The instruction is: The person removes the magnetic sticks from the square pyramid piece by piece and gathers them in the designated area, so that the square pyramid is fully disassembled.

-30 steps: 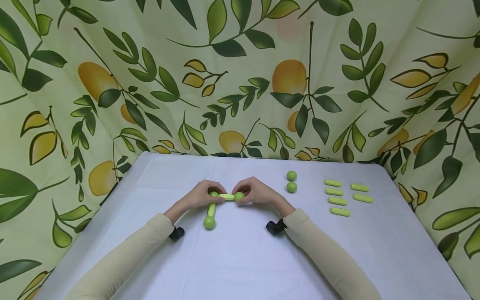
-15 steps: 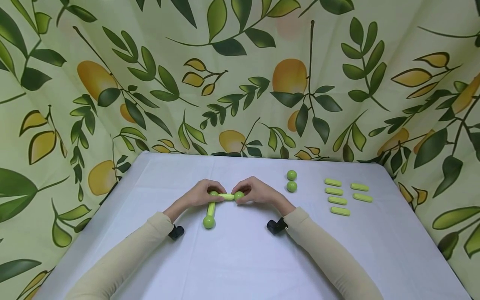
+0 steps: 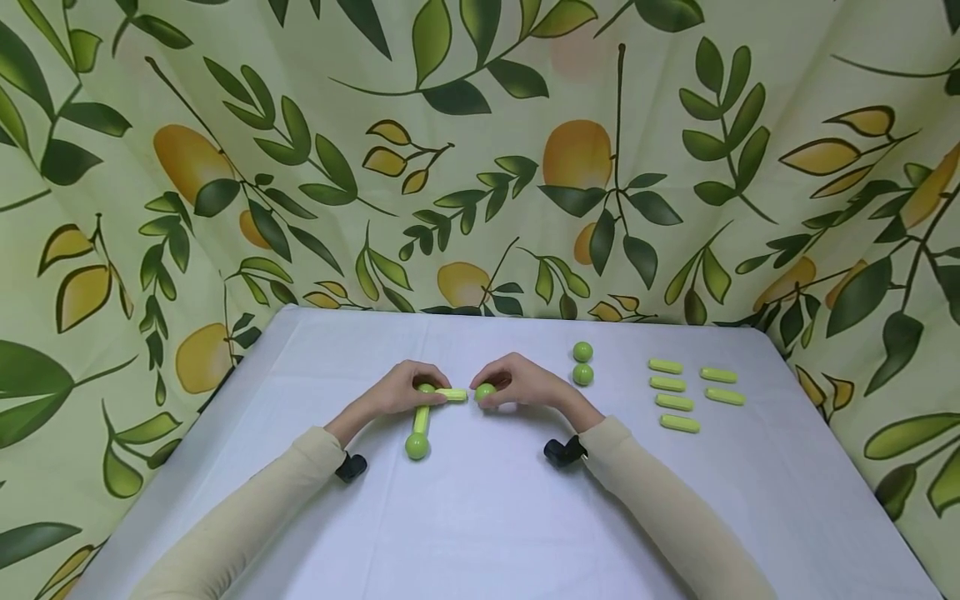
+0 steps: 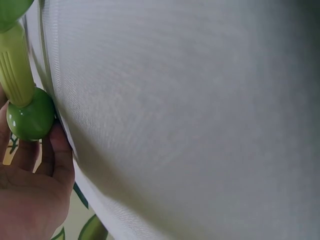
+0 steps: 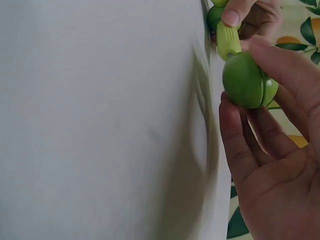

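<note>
My left hand [image 3: 401,390] grips a green ball [image 4: 31,117] at the corner of a small joined piece. From that ball one yellow-green rod [image 3: 422,419] runs toward me to a second green ball [image 3: 417,446]. Another ribbed rod [image 5: 228,41] points right, the left thumb pressing on it; its free end shows a grey dot. My right hand [image 3: 528,385] pinches a separate green ball [image 5: 243,80] between thumb and fingertips. In the head view a narrow gap lies between this ball and the rod's end.
Two loose green balls [image 3: 582,374] lie behind and right of my right hand. Farther right, several yellow-green rods [image 3: 675,402] lie in two columns on the white tablecloth [image 3: 480,517]. A leaf-and-fruit patterned curtain [image 3: 480,208] hangs behind the table.
My right hand has drawn its ball slightly to the right, off the end of the rod it touched before. My left hand stays in place with the joined piece.
</note>
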A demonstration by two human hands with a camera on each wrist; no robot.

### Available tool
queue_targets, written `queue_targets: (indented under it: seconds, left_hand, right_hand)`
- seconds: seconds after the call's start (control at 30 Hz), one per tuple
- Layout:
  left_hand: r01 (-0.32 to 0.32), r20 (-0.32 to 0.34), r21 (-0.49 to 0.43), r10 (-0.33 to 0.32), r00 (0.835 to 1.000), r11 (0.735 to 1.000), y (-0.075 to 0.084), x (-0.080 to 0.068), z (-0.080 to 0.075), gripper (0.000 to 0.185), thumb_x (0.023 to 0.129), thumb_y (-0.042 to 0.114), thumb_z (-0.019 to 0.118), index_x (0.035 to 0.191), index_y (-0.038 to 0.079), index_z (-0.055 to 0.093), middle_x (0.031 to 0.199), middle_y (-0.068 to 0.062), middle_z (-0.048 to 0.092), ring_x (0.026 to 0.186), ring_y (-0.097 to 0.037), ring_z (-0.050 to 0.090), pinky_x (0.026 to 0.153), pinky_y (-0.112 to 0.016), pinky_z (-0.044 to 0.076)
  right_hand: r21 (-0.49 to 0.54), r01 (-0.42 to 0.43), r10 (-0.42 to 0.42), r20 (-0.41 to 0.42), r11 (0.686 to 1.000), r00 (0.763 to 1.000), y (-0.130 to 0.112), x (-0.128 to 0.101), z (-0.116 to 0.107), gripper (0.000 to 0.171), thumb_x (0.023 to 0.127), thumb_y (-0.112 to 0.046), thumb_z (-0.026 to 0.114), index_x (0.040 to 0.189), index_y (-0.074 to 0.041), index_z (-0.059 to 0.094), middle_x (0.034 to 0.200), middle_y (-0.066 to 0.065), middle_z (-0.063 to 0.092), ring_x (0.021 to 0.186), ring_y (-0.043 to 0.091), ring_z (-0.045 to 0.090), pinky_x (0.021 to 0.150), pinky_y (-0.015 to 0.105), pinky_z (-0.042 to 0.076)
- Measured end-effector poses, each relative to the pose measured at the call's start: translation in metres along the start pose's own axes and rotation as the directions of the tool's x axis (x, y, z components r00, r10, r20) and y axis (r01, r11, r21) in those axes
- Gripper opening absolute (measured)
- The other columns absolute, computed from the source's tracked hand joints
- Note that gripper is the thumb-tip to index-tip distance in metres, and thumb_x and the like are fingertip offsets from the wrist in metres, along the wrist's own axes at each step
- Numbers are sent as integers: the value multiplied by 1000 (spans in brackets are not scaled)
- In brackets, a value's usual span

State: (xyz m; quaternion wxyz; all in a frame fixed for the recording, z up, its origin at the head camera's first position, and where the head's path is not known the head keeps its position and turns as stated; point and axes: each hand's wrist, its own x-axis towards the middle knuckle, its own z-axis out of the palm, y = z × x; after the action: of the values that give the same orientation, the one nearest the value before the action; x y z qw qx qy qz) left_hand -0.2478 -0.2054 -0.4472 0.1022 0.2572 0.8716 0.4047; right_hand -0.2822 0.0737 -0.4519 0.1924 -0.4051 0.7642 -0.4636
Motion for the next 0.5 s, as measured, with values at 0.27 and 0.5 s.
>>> queue_targets:
  seconds: [0.27, 0.5]
  left_hand:
    - [19, -4, 4, -19, 1000, 1000, 1, -1, 1, 14, 91, 11, 78, 104, 9, 76, 98, 3, 71, 93, -17, 61, 87, -37, 49]
    - [31, -3, 15, -31, 1000, 999, 1, -1, 1, 14, 92, 12, 78, 105, 10, 76, 100, 5, 71, 94, -16, 60, 86, -35, 49]
  right_hand:
    - [0, -4, 4, -74, 1000, 997, 3, -34, -15, 26, 91, -13, 79, 113, -1, 74, 112, 9, 71, 97, 22, 65, 90, 36, 54]
    - [38, -13, 17, -87, 999, 996, 3, -66, -32, 29, 90, -10, 80, 115, 1, 73, 114, 12, 71, 94, 25, 68, 88, 35, 55]
